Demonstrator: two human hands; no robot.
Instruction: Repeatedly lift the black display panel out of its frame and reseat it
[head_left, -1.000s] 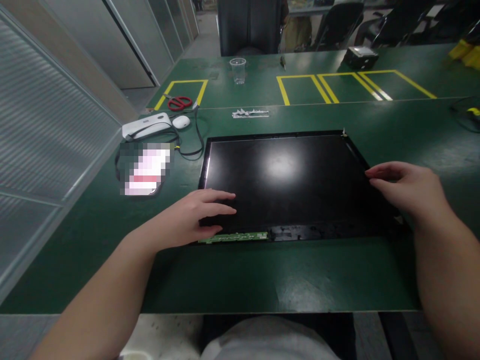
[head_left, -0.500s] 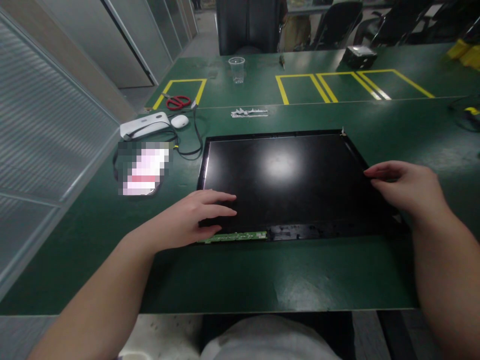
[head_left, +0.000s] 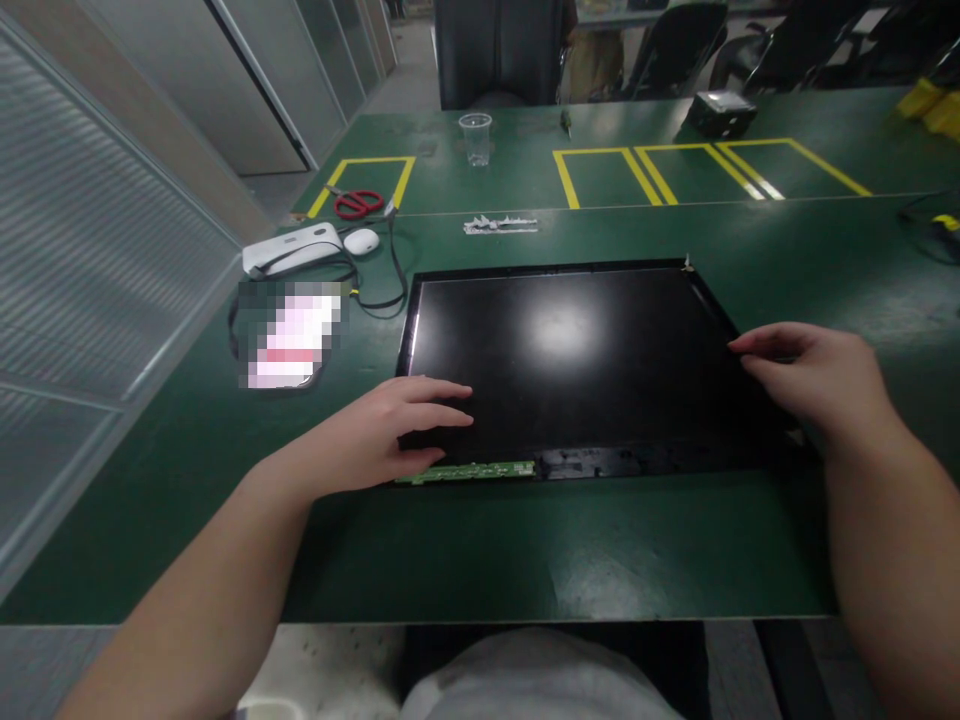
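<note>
A black flat display panel [head_left: 570, 390] lies on the green table in front of me, its glossy screen facing up and reflecting a bright patch of light. A narrow green circuit board [head_left: 480, 470] runs along the left part of its near edge. Over the panel's lower left corner, my left hand [head_left: 405, 430] rests with fingers spread, thumb beside the circuit board. At the right edge, my right hand [head_left: 817, 375] pinches the panel's rim between thumb and forefinger; the other fingers are curled and partly hidden.
Beyond the panel lie small whitish strips [head_left: 499, 226] and a clear plastic cup [head_left: 476, 140]. To the left are red-handled scissors [head_left: 360, 204], a white device [head_left: 292, 248] with a cable, a white mouse-like piece [head_left: 361, 241] and a blurred-out phone [head_left: 292, 340]. A black box [head_left: 720, 114] stands at the back.
My right thumb and forefinger have drawn slightly closer together at the panel's rim. My left hand and the panel have stayed almost where they were.
</note>
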